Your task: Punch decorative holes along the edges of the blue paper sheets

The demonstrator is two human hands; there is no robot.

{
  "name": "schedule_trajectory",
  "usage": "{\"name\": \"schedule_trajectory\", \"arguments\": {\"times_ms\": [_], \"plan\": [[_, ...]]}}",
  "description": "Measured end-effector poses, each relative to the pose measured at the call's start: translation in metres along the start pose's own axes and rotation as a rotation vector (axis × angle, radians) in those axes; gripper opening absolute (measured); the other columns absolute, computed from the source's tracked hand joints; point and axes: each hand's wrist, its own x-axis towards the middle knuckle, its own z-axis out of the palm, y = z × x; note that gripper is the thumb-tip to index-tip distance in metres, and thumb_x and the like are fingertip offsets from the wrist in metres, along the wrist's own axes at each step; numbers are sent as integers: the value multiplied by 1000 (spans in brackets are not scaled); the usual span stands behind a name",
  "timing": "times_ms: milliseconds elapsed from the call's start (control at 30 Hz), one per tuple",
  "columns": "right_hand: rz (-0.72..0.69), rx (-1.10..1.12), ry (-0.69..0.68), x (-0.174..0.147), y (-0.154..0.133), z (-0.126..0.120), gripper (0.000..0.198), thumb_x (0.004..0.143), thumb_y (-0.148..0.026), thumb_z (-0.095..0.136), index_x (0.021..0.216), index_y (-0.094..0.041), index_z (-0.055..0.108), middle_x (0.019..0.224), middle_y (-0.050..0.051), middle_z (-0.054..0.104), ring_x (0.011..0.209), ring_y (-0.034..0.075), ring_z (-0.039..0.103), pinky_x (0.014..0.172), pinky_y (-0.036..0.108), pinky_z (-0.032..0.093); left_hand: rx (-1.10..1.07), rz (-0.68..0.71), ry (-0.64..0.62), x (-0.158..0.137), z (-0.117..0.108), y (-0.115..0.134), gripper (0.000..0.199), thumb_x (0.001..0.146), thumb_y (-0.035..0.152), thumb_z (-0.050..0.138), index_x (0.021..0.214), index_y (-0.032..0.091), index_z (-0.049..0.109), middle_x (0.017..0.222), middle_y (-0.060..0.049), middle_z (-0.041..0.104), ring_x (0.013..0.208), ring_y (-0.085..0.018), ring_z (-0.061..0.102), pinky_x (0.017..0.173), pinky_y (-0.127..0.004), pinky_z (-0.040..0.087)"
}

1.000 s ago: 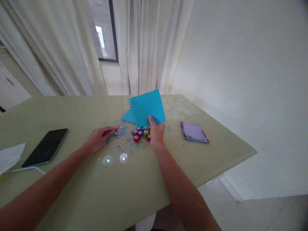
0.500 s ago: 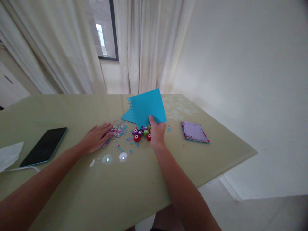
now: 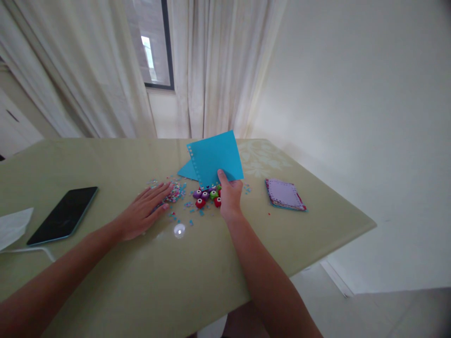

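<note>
My right hand grips a blue sheet of paper by its lower edge, thumb on top; a row of punched holes runs down the sheet's left side. Behind it, part of a second blue sheet lies on the table. Several small red, purple and green pieces with eye-like white spots sit beside my right hand, some hidden by it and the paper. My left hand rests flat with fingers stretched out, at a scattered pile of tiny coloured paper bits, covering part of it.
A stack of coloured paper squares, lilac on top, lies on the right of the pale green table. To the left are a dark-screened phone, a white sheet and a white cable. A wall stands on the right, curtains behind.
My left hand has slid a little to the right and nearer to me, over the paper bits. My right hand and the blue sheet stay nearly still.
</note>
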Motion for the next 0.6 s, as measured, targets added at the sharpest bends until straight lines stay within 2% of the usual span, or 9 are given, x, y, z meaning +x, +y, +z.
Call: {"name": "schedule_trajectory", "arguments": {"times_ms": [133,200,233,267,300,333,367,533,600], "plan": [[-14,63,44,-1,-2,1,31,79,-47,77,78,-17,70,76,0,70,71,15,59,73,29,53,-2,56,94,-15,-11,14,56,110,47,37,161,26,49,168,-10,49,157,-28,43,131,-53,24],[-19,68,38,-1,-3,2,30,80,-47,77,80,-17,71,77,0,70,71,15,59,72,28,53,-40,88,151,-25,-18,27,44,109,45,43,143,26,65,154,-10,65,143,-27,58,123,-46,37],[-18,66,37,-1,-3,2,30,80,-47,77,79,-17,71,76,0,70,71,15,59,71,28,53,-69,117,159,-29,-20,34,37,108,45,46,124,25,72,134,-10,76,126,-26,68,114,-41,45],[-16,61,38,-1,-3,2,30,81,-47,76,77,-18,70,75,0,70,71,15,59,71,29,53,-98,141,124,-32,-21,41,34,107,44,46,104,24,74,109,-8,80,106,-24,74,100,-36,52],[-15,55,39,-1,-2,2,31,81,-47,76,75,-18,69,73,0,69,72,16,60,71,29,53,-121,138,50,-34,-21,47,38,108,43,44,86,24,70,86,-4,76,84,-20,73,82,-31,54],[-16,48,39,-1,-2,2,31,80,-47,76,72,-19,68,72,0,68,72,16,60,72,29,53,-141,120,-27,-34,-21,51,43,109,42,43,77,24,65,72,-1,69,67,-17,67,69,-29,51],[-20,43,40,-1,-1,2,31,80,-47,77,71,-19,67,71,0,67,73,16,60,72,29,53,-156,92,-59,-32,-20,54,43,109,43,43,76,24,64,69,0,65,63,-17,64,64,-29,48],[-21,41,56,0,0,1,31,80,-48,78,80,-17,72,76,0,70,69,15,59,70,28,52,-220,-76,204,-9,-14,65,35,105,48,48,102,23,73,102,-8,76,98,-26,71,90,-39,53],[-17,37,74,1,0,0,32,79,-48,78,80,-17,72,74,-1,70,67,14,57,69,28,51,-296,-71,198,-4,-13,80,33,104,47,50,105,23,73,104,-8,77,99,-26,71,92,-39,54]]}}
